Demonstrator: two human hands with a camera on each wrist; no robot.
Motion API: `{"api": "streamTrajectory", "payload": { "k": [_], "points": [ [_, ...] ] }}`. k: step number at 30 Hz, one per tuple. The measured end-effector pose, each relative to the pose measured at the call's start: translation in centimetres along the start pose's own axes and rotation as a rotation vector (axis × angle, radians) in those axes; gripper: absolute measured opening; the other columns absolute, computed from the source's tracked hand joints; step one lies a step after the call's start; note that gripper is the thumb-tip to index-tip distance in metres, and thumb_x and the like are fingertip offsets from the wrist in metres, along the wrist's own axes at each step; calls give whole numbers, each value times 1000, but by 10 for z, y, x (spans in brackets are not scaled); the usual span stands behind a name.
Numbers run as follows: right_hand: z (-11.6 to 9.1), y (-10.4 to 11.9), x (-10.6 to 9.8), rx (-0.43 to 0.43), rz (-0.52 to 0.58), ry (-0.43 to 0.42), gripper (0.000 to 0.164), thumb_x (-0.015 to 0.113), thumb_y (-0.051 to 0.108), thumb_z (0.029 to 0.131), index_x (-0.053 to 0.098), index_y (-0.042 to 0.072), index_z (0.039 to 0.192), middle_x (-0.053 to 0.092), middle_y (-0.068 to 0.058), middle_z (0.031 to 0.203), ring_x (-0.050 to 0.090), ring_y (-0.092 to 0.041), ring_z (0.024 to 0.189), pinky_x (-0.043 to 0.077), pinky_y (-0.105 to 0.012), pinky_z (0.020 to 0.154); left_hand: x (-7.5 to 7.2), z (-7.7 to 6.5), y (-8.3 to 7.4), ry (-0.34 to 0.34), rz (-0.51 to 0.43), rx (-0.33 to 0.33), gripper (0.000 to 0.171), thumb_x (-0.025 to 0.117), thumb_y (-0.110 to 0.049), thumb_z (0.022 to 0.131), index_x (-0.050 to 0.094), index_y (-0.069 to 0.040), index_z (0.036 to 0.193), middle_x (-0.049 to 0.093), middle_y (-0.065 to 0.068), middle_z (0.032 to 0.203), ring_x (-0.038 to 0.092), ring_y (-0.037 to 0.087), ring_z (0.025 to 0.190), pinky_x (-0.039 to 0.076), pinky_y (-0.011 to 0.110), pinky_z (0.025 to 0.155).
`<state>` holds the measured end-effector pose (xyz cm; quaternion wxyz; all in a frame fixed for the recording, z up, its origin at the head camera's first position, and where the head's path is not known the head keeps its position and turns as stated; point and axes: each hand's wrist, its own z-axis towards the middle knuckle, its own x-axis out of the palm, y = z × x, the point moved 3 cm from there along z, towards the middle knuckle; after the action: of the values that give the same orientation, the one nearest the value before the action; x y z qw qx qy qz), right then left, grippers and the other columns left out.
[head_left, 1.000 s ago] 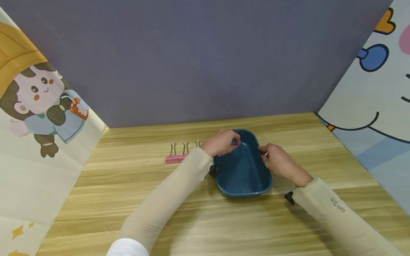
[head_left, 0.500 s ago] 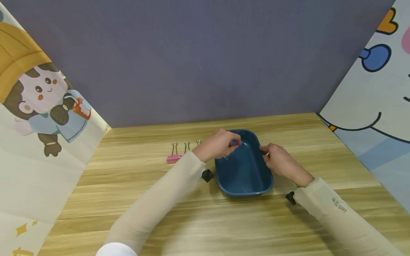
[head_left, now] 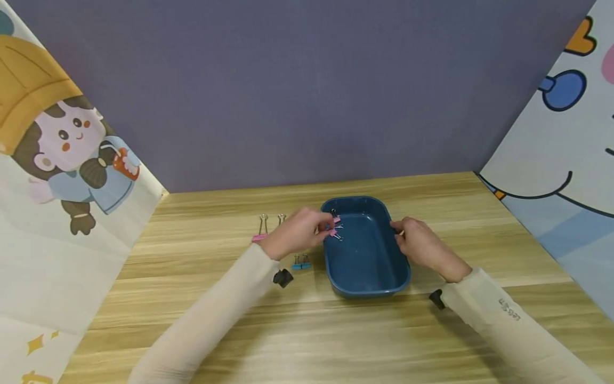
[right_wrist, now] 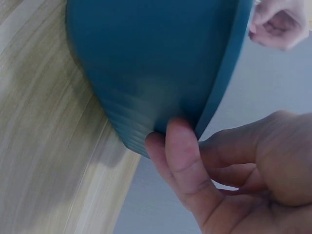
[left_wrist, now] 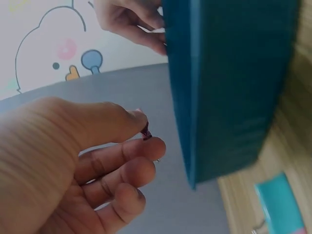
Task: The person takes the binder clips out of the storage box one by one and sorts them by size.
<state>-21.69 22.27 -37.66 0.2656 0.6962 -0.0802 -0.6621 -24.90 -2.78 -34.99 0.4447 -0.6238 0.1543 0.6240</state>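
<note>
My left hand (head_left: 303, 230) is at the left rim of a dark blue plastic bin (head_left: 366, 256). In the left wrist view its thumb and index finger pinch a small pink binder clip (left_wrist: 144, 129), mostly covered by the fingertips. Small pink binder clips (head_left: 337, 219) with wire handles show just past those fingertips, by the bin's left wall. On the opposite side, my right hand (head_left: 422, 245) holds the bin's rim; the right wrist view shows its fingers (right_wrist: 183, 151) against the outer wall and the thumb toward the inside.
Left of the bin, a teal binder clip (head_left: 301, 265) rests on the wooden table (head_left: 336, 341). Farther left are larger pink binder clips (head_left: 259, 238) with upright handles, partly behind my left forearm. A grey partition (head_left: 307, 96) rises at the table's back edge.
My left hand has moved left from over the bin to its left rim, uncovering the teal clip and small pink clips. The right hand keeps its place on the rim.
</note>
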Motion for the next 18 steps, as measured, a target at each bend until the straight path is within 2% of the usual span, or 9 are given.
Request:
{"api": "streamTrajectory", "payload": {
  "k": [6,10,13,18],
  "points": [
    [0,0,-1,5,1,8,36,49,-6,90,50,-17,124,54,-29,108,54,-20,72,45,-28,56,-1,-22,13,-53,13,41,9,65,-10,89,70,-12,95,65,-3,82,55,5,69,46,19,64],
    [1,0,0,-1,-2,15,36,49,-6,90,49,-17,125,55,-25,101,55,-21,74,46,-28,56,-5,-36,22,-86,19,33,9,66,-8,88,69,-13,93,65,-4,81,55,4,69,46,19,64],
    [1,0,-1,-2,-3,20,36,49,-5,91,49,-17,125,55,-23,99,56,-21,74,46,-28,56,-7,-47,28,-87,26,7,10,65,-6,87,69,-13,92,62,-6,79,54,3,67,46,19,61],
    [0,-1,-1,2,-3,21,37,49,-5,91,49,-17,126,55,-23,98,55,-21,72,45,-28,55,-4,-63,36,-45,39,-7,9,65,-4,86,69,-11,90,64,-5,79,55,4,68,47,20,61]
  ]
}}
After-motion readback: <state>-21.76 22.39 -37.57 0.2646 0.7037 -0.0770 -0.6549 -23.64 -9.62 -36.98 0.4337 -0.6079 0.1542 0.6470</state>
